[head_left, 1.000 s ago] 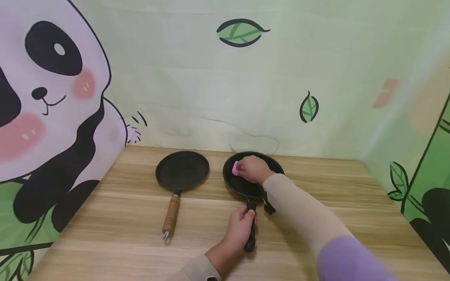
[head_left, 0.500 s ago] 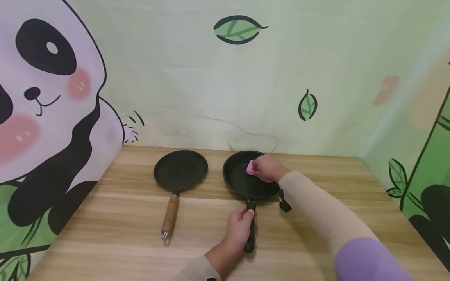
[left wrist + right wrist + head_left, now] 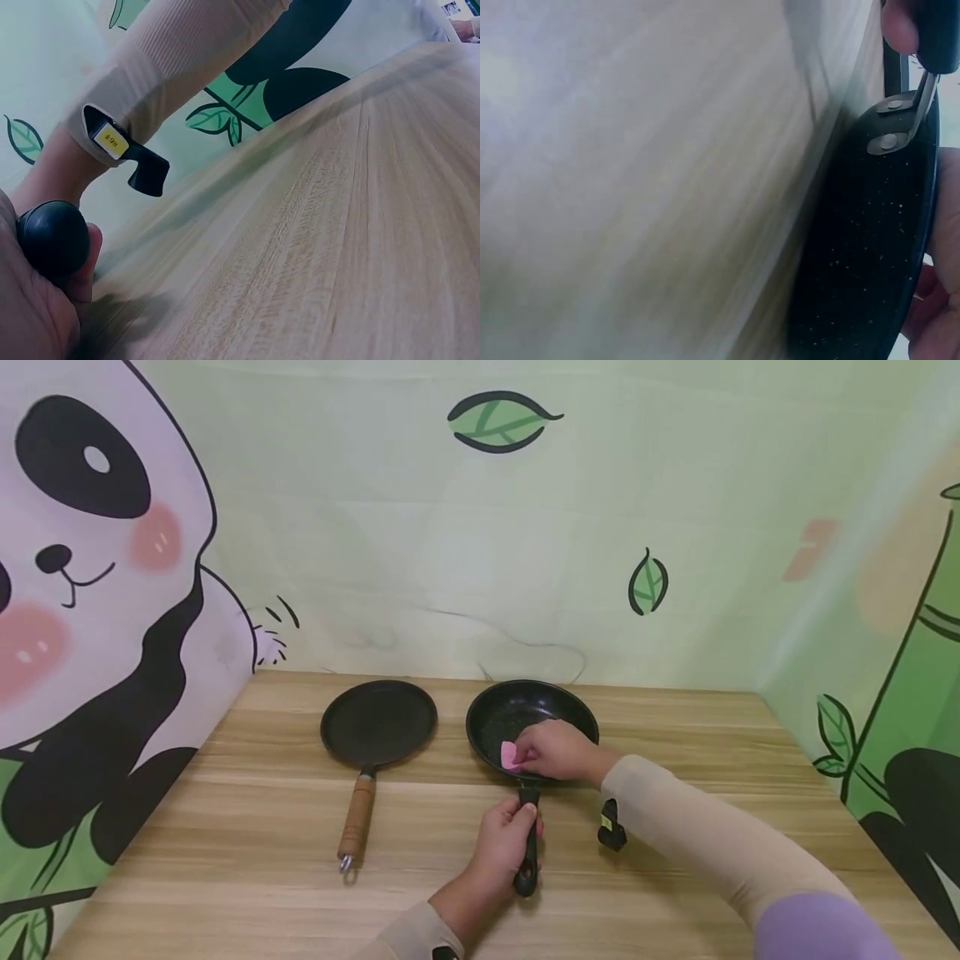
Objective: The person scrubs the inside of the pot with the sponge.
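In the head view a black frying pan stands on the wooden table, its handle pointing toward me. My left hand grips that handle; the left wrist view shows the rounded handle end inside the curled fingers. Over the near part of the pan, my right hand pinches a small pink sponge-like piece against the inside. The speckled outer wall of the pan fills the right side of the right wrist view, with part of the right hand behind its rim.
A flat black griddle pan with a wooden handle lies to the left of the frying pan. A wall printed with a panda and leaves rises behind the table. A black wrist camera hangs under the right sleeve.
With the pink piece, my right hand has moved across the pan, first rightward, then back left and nearer the handle. The left hand keeps its grip. The head view has shifted slightly.
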A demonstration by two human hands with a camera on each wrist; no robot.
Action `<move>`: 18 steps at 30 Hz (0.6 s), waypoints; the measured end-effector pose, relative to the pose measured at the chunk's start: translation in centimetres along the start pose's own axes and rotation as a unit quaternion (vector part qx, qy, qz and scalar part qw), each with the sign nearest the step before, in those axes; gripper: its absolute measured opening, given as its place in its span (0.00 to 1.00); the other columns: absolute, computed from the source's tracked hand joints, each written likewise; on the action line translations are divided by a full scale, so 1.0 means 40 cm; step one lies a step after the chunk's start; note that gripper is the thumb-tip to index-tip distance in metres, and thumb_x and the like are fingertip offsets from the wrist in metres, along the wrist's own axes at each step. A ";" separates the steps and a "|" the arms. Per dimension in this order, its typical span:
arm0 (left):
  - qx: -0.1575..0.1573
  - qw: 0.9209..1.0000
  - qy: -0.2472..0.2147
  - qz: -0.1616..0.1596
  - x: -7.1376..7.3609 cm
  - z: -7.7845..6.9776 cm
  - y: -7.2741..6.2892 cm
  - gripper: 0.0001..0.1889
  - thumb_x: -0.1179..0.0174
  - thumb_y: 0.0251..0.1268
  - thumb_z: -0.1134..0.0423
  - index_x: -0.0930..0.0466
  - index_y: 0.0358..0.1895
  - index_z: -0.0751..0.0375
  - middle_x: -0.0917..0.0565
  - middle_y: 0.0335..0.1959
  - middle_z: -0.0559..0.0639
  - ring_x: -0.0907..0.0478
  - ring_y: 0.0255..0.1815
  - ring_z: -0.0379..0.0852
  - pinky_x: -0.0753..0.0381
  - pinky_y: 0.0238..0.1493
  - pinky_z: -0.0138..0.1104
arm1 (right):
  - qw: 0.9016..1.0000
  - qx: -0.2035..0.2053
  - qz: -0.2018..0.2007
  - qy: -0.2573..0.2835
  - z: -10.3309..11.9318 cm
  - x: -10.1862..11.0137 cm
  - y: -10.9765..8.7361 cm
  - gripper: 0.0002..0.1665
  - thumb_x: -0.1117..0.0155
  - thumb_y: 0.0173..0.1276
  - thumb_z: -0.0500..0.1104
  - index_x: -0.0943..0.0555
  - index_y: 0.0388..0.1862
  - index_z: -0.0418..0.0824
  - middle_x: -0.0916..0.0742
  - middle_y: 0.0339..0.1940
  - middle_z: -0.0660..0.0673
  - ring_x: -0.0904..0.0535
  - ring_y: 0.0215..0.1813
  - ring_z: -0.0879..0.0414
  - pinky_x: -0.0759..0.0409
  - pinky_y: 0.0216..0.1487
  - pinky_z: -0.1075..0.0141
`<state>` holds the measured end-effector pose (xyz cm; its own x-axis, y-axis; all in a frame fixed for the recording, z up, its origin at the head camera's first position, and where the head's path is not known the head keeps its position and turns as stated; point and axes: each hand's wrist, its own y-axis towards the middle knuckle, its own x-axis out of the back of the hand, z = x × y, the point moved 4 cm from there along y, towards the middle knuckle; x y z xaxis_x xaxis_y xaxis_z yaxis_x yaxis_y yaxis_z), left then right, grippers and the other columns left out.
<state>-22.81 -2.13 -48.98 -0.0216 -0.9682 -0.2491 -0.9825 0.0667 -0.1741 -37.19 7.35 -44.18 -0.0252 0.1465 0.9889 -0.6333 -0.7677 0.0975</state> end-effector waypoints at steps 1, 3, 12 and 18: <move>0.001 1.000 0.000 0.001 -0.001 0.000 0.000 0.14 0.49 0.74 0.61 0.27 0.44 0.75 0.28 0.24 0.49 0.35 0.11 0.46 0.31 0.06 0.37 | 1.000 -0.001 0.002 0.000 0.003 0.001 0.003 0.03 0.26 0.64 0.46 0.11 0.33 0.49 0.12 0.35 0.54 0.21 0.35 0.61 0.18 0.44 0.63; 0.000 1.000 -0.002 -0.001 -0.001 0.000 0.001 0.14 0.49 0.74 0.62 0.27 0.43 0.74 0.28 0.24 0.48 0.35 0.11 0.45 0.32 0.06 0.36 | 1.000 -0.013 0.011 -0.006 0.008 0.003 0.016 0.04 0.25 0.64 0.47 0.11 0.33 0.49 0.12 0.33 0.55 0.21 0.34 0.61 0.18 0.42 0.62; -0.012 1.000 0.005 0.006 0.005 -0.001 -0.002 0.14 0.50 0.74 0.63 0.29 0.46 0.76 0.27 0.25 0.48 0.34 0.15 0.45 0.31 0.07 0.36 | 0.985 -0.171 0.012 0.002 -0.032 -0.010 0.123 0.13 0.30 0.68 0.57 0.11 0.36 0.49 0.13 0.33 0.53 0.21 0.34 0.56 0.19 0.41 0.58; -0.021 1.000 -0.003 0.003 0.010 0.000 -0.001 0.14 0.48 0.74 0.63 0.28 0.45 0.77 0.26 0.24 0.48 0.34 0.17 0.44 0.31 0.07 0.37 | 0.990 -0.135 0.039 0.011 -0.030 -0.015 0.136 0.13 0.31 0.69 0.57 0.11 0.36 0.50 0.12 0.33 0.54 0.21 0.36 0.57 0.19 0.46 0.59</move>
<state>-22.78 -2.54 -49.06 -0.0258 -0.9666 -0.2549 -0.9893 0.0612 -0.1321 -41.54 3.85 -44.38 -0.0971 0.1084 0.9894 -0.8127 -0.5824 -0.0160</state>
